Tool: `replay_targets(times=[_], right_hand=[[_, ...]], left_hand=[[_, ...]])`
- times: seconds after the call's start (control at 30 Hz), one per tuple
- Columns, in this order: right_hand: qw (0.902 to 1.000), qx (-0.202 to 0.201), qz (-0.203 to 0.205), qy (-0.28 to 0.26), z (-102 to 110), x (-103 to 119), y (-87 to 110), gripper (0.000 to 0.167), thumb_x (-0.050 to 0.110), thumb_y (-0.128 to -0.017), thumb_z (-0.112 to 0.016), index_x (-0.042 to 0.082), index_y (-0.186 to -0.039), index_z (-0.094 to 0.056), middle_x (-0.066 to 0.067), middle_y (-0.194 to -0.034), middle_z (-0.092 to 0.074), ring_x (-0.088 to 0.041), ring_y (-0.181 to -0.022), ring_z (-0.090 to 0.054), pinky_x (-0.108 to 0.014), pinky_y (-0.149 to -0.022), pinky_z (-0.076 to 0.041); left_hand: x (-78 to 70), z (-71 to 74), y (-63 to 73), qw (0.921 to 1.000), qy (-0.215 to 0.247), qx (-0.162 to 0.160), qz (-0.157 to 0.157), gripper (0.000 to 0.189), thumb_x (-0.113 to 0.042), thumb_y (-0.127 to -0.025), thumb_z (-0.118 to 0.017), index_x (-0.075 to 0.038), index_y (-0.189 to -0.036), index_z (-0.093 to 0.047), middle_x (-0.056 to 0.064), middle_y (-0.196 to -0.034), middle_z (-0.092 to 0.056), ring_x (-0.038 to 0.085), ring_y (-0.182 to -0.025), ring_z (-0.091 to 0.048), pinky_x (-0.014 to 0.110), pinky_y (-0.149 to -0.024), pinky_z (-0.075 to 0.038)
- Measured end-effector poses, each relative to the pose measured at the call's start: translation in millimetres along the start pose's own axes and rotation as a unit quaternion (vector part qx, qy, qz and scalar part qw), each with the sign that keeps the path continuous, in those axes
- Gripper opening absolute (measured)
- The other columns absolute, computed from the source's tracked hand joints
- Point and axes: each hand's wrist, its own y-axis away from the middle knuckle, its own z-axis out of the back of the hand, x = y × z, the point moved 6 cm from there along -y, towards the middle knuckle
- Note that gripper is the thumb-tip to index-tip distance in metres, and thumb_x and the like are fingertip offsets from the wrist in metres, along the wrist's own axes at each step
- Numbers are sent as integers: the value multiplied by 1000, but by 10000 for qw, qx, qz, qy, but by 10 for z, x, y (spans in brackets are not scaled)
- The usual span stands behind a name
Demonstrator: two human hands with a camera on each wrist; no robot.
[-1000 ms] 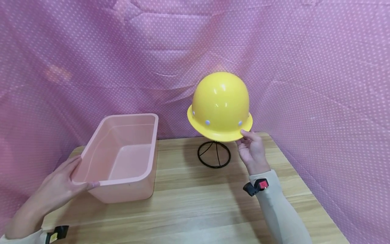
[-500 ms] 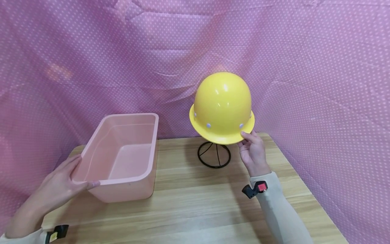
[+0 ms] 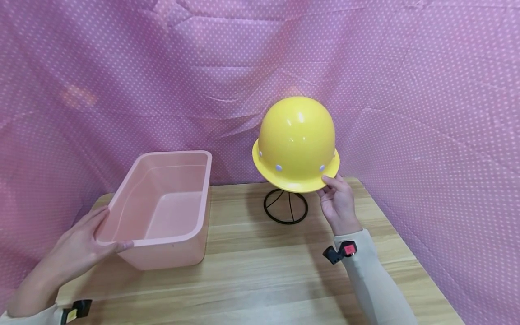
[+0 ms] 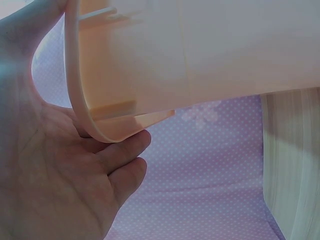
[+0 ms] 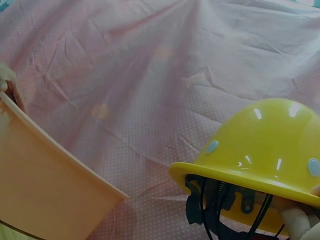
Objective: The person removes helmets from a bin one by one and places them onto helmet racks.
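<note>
A yellow hard hat (image 3: 297, 140) with pale round studs is at the right of the head view, above a black wire stand (image 3: 286, 221) whose top it hides. My right hand (image 3: 338, 203) pinches the front right of its brim, thumb on top and fingers beneath. Black straps (image 5: 220, 205) show under the brim in the right wrist view. On the left, my left hand (image 3: 77, 250) grips the near-left corner of a pink plastic bin (image 3: 170, 255), thumb along the front rim. In the left wrist view its fingers (image 4: 127, 150) lie under the rim.
Both bin and stand rest on a wood-grain table (image 3: 260, 280). A pink dotted cloth (image 3: 227, 90) hangs behind and along both sides. Bare tabletop lies between the bin and the stand and along the front.
The hard hat has shifted slightly right and down with my right hand, then stayed almost still over the last half second. My left hand and the bin have barely moved.
</note>
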Motion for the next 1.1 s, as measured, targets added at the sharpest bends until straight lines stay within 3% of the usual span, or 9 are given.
replay_targets(times=[0.17,0.43,0.77,0.9,1.03,1.1], right_hand=[[10000,16,-9,11,-6,10,11,46,-8,-101,-41,8,-143,-45,-1,-114,-76,-13,-100,-75,-27,-86,-63],[9998,156,-109,32,-17,-6,9,42,-1,-102,-45,12,-142,-47,1,-122,-68,-12,-107,-70,-24,-92,-60],[9998,120,-163,92,-27,-8,18,41,5,-104,-45,13,-144,-45,1,-131,-58,-11,-117,-62,-22,-100,-53],[9993,-65,-100,356,-10,-7,20,28,9,-105,-46,15,-132,-54,4,-120,-60,-10,-112,-57,-23,-99,-47],[9983,-408,136,402,33,31,19,11,15,-104,-51,18,-104,-62,7,-93,-61,-10,-95,-53,-25,-94,-42],[9977,-545,283,302,52,61,20,8,17,-103,-53,18,-98,-60,8,-85,-59,-9,-91,-51,-26,-95,-40]], left_hand=[[0,7,6,10000,-4,-38,-10,110,-54,-85,-75,2,-160,-17,34,-164,-19,63,-145,-21,81,-108,-21],[3,10,8,10000,-19,-59,-26,110,-54,-85,-75,2,-160,-17,34,-164,-19,63,-144,-23,81,-108,-23],[2,5,21,9999,10,-76,-128,111,-52,-86,-75,6,-159,-16,33,-165,-17,61,-148,-18,78,-115,-14],[-2,16,21,9999,55,-54,-83,110,-52,-86,-75,4,-160,-16,33,-164,-19,62,-146,-20,80,-112,-17],[-15,32,12,9999,99,-46,-103,109,-51,-86,-76,2,-161,-17,33,-164,-21,62,-146,-22,81,-111,-19],[-22,37,10,9998,116,-53,-164,109,-50,-86,-76,3,-160,-17,33,-163,-22,61,-146,-22,80,-112,-18]])
